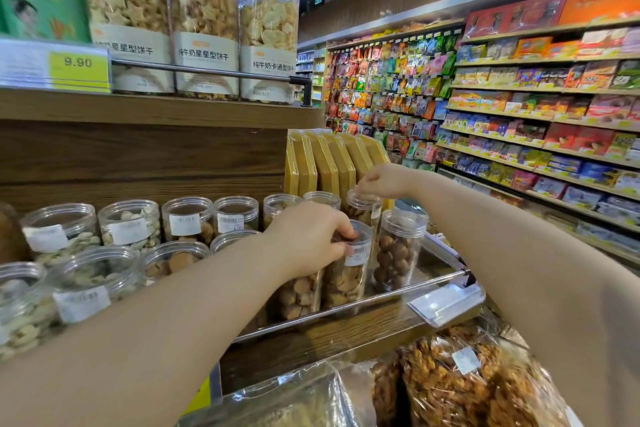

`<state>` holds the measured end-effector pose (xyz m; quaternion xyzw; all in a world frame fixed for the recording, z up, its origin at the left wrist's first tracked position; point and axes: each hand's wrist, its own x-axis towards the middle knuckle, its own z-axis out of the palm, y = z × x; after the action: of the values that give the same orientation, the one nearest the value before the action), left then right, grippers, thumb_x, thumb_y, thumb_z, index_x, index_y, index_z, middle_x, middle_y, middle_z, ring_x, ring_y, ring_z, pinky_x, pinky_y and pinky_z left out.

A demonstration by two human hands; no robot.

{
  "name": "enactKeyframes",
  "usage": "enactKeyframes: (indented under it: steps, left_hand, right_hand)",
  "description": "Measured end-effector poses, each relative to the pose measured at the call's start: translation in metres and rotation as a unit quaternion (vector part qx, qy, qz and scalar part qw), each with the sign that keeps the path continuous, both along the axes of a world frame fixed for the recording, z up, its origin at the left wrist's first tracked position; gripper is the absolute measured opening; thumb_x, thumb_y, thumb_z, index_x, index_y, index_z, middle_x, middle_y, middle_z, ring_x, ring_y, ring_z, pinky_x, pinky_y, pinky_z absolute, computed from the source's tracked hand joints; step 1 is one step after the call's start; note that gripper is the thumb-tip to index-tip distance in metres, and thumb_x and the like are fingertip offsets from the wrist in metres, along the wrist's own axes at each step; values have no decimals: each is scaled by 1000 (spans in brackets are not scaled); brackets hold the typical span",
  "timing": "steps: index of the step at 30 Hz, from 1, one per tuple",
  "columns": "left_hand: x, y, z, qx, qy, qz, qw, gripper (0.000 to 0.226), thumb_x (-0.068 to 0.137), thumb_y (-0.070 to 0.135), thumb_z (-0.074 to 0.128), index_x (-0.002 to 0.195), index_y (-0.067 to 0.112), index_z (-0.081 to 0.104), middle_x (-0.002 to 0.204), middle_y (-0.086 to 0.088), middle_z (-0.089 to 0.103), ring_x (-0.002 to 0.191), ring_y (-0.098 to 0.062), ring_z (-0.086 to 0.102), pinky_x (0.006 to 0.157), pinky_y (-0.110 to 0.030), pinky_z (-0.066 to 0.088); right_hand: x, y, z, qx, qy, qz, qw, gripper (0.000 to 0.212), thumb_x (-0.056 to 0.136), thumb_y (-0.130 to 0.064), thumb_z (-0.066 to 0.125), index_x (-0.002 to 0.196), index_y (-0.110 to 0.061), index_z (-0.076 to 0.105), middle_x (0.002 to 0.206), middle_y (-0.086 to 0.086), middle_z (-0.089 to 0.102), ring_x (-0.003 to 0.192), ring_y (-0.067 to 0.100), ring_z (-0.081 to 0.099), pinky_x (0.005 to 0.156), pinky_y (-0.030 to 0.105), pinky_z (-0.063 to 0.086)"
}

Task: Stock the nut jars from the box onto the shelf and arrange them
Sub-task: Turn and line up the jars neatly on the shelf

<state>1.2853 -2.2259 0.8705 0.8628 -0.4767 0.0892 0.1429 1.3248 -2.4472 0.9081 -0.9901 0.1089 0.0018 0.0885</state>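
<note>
Shop aisle in head view; wooden shelf (329,333) crowded with jars. Left hand (308,236) clasped front jar (346,274) by lid; right hand (381,180) pinched rear jar (363,210) lid. Risk: tight packing, nudged neighbour could topple over rail (346,307).

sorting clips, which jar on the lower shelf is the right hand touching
The back-row jar in front of the yellow packs; the right hand pinches its lid. The left hand grips a front-row jar.

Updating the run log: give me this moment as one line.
phase: arranging | left hand: grips front jar top | right hand: pinches rear jar top
</note>
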Motion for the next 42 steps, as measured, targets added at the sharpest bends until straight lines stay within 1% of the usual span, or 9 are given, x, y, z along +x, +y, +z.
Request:
enactKeyframes:
  steps: [5,9,15,19,23,31,35,39,42]
  left_hand:
    - [0,0,-1,-7,1,-3,1000,34,91,37,60,124,30,62,118,12,64,107,-8,57,91,-33,50]
    - [0,0,-2,-6,-5,-2,1000,33,91,37,59,123,31,62,119,12,64,107,-7,57,90,-32,50]
    - [2,0,-3,-9,-5,0,1000,32,91,37,59,123,31,62,117,13,64,106,-7,57,88,-32,51]
    - [2,0,-2,-11,4,4,1000,32,91,37,60,122,31,63,118,14,64,107,-7,57,89,-32,50]
    - [-1,-1,0,-6,13,6,1000,32,91,35,60,123,29,63,119,12,64,107,-8,57,86,-26,47]
    - [-5,-2,2,-11,27,13,999,31,90,37,61,121,30,63,120,11,63,106,-6,55,81,-20,41]
    - [-6,-2,2,-5,22,19,1000,32,90,38,61,121,29,63,122,11,63,109,-7,55,86,-23,44]
    - [-7,-2,3,-5,20,21,1000,33,90,38,61,122,29,63,124,11,62,113,-8,55,90,-26,45]
    - [-7,-2,2,-4,16,22,1000,33,90,38,61,122,29,62,124,11,62,113,-9,55,92,-28,46]
  right_hand:
    - [-1,-10,-8,30,26,23,999,49,85,-47,64,128,-26,56,136,2,50,125,21,48,110,42,35]
    - [0,2,-13,38,-20,13,999,53,89,-58,51,123,-18,59,120,2,57,112,21,53,99,37,42]
    - [-6,9,-11,23,-24,12,999,47,101,-42,33,131,-13,54,134,10,53,123,25,48,97,32,35]
    - [-27,5,-3,19,-24,28,999,47,102,-40,34,142,-18,42,149,4,40,136,22,37,109,35,28]
    - [-61,-4,10,16,13,49,999,41,98,-43,45,129,-19,56,137,-1,51,115,13,48,98,27,33]
    - [-102,-23,12,11,157,56,986,66,88,-36,64,145,-41,31,157,-6,22,143,18,22,116,42,20]
    - [-97,-29,-1,-28,70,56,996,61,77,-52,70,134,-45,47,143,-7,44,130,17,42,110,42,32]
    - [-93,-10,-6,-48,17,58,997,61,77,-65,61,125,-27,55,111,-5,53,101,15,51,85,31,41]
    - [-95,3,2,-74,6,68,995,51,86,-69,42,95,-23,61,93,-4,57,85,13,54,76,31,42]
